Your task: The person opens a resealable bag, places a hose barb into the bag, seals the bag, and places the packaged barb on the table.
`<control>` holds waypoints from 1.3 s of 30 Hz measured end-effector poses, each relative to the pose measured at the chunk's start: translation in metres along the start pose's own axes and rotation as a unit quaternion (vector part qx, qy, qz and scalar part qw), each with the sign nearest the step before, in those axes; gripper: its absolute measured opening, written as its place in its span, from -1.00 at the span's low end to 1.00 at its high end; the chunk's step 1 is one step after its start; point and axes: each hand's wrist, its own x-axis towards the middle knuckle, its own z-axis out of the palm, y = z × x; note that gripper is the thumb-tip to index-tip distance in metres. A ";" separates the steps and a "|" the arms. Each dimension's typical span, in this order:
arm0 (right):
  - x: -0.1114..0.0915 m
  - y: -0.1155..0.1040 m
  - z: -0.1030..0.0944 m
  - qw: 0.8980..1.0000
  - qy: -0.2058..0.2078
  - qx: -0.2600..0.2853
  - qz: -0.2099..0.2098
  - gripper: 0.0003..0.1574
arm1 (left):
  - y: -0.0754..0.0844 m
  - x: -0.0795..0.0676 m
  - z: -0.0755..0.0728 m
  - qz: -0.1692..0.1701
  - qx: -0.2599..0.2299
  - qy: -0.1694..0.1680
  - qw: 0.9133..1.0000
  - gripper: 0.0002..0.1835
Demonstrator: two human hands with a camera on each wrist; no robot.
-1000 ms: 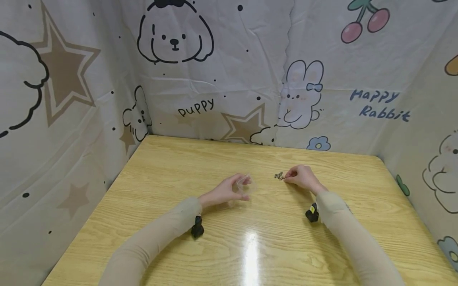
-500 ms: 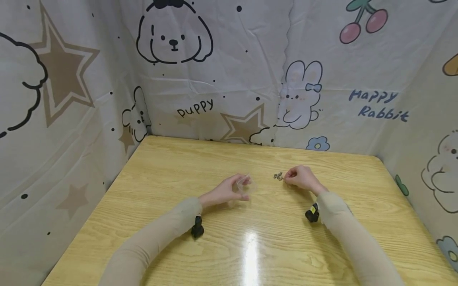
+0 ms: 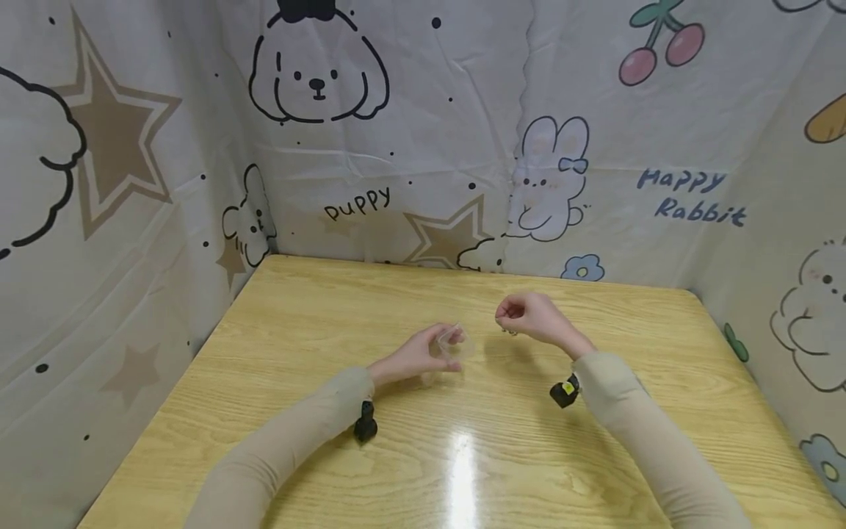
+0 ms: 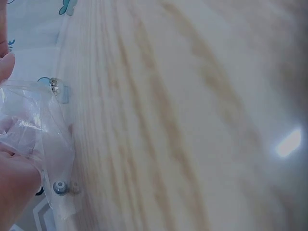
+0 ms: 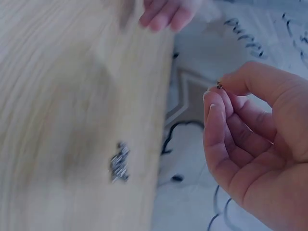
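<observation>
A clear plastic bag (image 3: 457,344) is held in my left hand (image 3: 416,353), its mouth spread between thumb and fingers. In the left wrist view, a small round metal piece (image 4: 60,187) shows low in the bag. My right hand (image 3: 537,317) is raised over the table, thumb and forefinger pinching a tiny metal screw (image 5: 220,85). Beneath it lies a small pile of metal screws (image 5: 119,163), blurred in the right wrist view and mostly covered by the hand in the head view.
The wood-grain table (image 3: 317,308) runs back to a printed cloth (image 3: 370,154), which also hangs at both sides. A bright light reflection falls on the table's front middle.
My right hand has lifted off the table beside the pile and moved left over it, pinching the screw. The left hand and bag have hardly moved; the head view has shifted slightly.
</observation>
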 end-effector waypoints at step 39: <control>0.005 -0.028 0.002 0.997 0.017 0.010 -0.069 -0.89 | -0.002 0.006 0.001 -0.009 -0.004 -0.003 1.000 -0.27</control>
